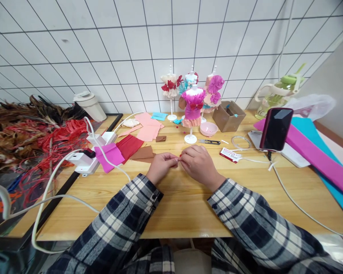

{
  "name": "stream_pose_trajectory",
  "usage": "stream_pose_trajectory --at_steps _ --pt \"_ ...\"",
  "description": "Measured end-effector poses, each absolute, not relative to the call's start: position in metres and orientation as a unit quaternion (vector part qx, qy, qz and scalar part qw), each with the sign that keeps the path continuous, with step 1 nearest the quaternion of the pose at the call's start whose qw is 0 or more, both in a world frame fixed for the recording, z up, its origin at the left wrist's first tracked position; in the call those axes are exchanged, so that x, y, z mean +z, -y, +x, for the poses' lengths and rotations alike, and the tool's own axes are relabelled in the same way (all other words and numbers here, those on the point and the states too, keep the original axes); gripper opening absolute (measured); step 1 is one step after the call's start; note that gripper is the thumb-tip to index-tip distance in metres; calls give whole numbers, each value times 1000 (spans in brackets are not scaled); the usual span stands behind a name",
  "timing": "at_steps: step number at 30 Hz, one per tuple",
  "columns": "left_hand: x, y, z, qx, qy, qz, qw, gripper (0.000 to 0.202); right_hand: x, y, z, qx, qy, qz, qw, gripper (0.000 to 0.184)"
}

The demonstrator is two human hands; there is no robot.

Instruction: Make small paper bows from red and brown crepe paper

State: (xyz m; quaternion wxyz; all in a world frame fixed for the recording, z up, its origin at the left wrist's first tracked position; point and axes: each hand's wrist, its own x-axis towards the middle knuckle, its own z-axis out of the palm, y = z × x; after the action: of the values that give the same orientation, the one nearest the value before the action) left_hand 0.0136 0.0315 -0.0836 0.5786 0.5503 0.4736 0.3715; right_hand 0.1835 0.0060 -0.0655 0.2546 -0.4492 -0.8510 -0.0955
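Note:
My left hand [161,166] and my right hand [198,161] meet at the middle of the wooden table [177,205]. Both are curled, fingertips pinched together on a tiny piece [179,159] that shows a fleck of red; I cannot make out what it is. Just beyond my left hand lie a brown paper sheet [143,153], a red pleated sheet [129,146] and a magenta sheet [112,155]. A small pair of snips [209,142] lies beyond my right hand. Behind them stand small dress forms [192,104] clothed in pink and red paper.
A white power strip [85,160] with cables sits at the left, beside feathers and red raffia [31,133]. A phone [275,128] stands on a holder at the right, with magenta and blue paper rolls [317,156]. A cardboard box [228,115], pink bowl [208,129] and water jug [277,95] stand at the back.

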Motion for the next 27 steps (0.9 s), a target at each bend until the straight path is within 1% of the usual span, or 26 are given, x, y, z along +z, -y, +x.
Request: stream_pose_trajectory --at_steps 2,3,4,6,9,11,13,14,16,18,21,23,27 --pt "-82 -31 12 379 -428 439 693 12 -67 -8 187 -85 847 -435 292 22" --pt "-81 -31 11 370 -409 399 733 12 -67 -9 190 -77 847 -425 310 21" --pt "-80 -31 9 356 -396 372 761 11 -67 -9 192 -67 847 -413 327 19" --pt "-79 -32 6 335 -389 354 782 11 -68 -10 197 -36 846 -389 363 15" --pt "-78 -32 4 331 -407 368 767 13 -68 -10 199 42 812 -386 436 15" --pt "-78 -32 5 326 -413 379 761 17 -69 -11 196 110 777 -411 464 23" --pt "-80 -32 6 322 -409 388 761 19 -71 -12 192 172 758 -442 447 30" --pt "-80 -32 6 321 -406 393 760 20 -72 -13 191 195 753 -458 430 28" --pt "-81 -32 7 327 -405 406 751 23 -76 -15 188 222 744 -481 407 18" --pt "-81 -33 7 342 -410 437 724 28 -80 -18 187 233 730 -495 409 12" --pt "-78 -34 8 375 -421 520 642 36 -86 -22 189 245 711 -504 426 11" --pt "-77 -33 9 379 -426 556 605 39 -89 -24 190 260 694 -513 433 12" --pt "-80 -33 12 363 -430 563 605 40 -91 -23 188 327 665 -521 424 16"
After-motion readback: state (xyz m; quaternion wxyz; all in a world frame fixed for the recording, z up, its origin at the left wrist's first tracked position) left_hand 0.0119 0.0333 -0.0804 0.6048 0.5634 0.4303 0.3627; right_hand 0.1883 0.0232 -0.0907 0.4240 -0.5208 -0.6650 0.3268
